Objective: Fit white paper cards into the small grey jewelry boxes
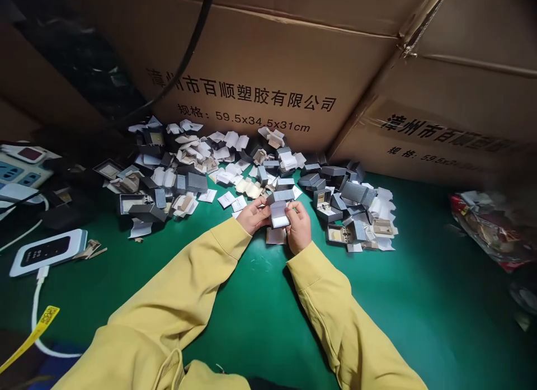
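Between my two hands, near the middle of the green table, is a small grey box (pixel 280 213) with its lid raised and a white inside showing. My left hand (pixel 255 215) grips its left side with fingers and thumb. On its right side, my right hand (pixel 299 226) pinches the edge. Just below the box lies a pale paper piece (pixel 276 236), partly covered. White printed cards (pixel 227 199) lie left of my left hand. Beyond my hands spreads a heap of grey boxes (pixel 196 182) and folded white papers (pixel 230 139).
Large cardboard cartons (pixel 260 60) stand along the back. A second pile of small boxes (pixel 353 195) sits at the right. At the left are a white device (pixel 48 253) with a cable and a power strip (pixel 19 169). A red plastic bag (pixel 495 228) lies far right.
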{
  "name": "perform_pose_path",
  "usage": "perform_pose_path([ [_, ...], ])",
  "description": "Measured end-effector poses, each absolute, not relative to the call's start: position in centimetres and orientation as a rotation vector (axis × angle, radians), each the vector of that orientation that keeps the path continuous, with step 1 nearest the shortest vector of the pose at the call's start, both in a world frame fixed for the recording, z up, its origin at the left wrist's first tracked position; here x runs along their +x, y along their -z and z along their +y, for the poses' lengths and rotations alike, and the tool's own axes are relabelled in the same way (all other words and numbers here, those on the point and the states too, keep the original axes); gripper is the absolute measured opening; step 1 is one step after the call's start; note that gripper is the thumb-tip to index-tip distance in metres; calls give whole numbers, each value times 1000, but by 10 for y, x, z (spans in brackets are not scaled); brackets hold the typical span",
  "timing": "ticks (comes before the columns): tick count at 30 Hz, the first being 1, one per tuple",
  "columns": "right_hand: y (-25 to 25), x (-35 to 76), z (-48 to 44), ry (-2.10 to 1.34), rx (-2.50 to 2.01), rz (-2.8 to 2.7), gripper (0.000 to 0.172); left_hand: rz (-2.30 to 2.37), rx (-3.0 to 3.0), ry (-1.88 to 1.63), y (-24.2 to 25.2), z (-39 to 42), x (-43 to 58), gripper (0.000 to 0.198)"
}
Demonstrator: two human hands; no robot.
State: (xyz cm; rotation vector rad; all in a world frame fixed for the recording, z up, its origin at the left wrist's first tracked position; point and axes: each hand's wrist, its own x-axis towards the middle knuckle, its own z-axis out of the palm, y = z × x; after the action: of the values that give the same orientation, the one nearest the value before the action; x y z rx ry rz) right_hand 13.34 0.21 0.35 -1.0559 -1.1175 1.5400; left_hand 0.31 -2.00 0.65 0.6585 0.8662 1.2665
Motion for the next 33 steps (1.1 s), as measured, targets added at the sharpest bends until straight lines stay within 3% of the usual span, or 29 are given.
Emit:
perform_pose_path([
  [6,-5,134,5,-1562,-995,-1093,23,764,728,-1196,-5,-11,-2,40],
  [9,-6,136,4,-1489,-1101,-1183,26,743,725,-1183,-6,-7,-4,46],
  [15,-9,148,1,-747,-1237,-1626,24,849,748,-1139,-1,-7,-2,63],
  [18,-12,152,4,-585,-1138,-1799,22,917,893,-1166,2,-9,1,65],
  [28,-11,143,3,-328,-1159,-1930,25,914,1073,-1323,3,-12,4,52],
  [33,-7,137,-1,-398,-1187,-1835,19,1044,1165,-1469,5,-12,9,52],
])
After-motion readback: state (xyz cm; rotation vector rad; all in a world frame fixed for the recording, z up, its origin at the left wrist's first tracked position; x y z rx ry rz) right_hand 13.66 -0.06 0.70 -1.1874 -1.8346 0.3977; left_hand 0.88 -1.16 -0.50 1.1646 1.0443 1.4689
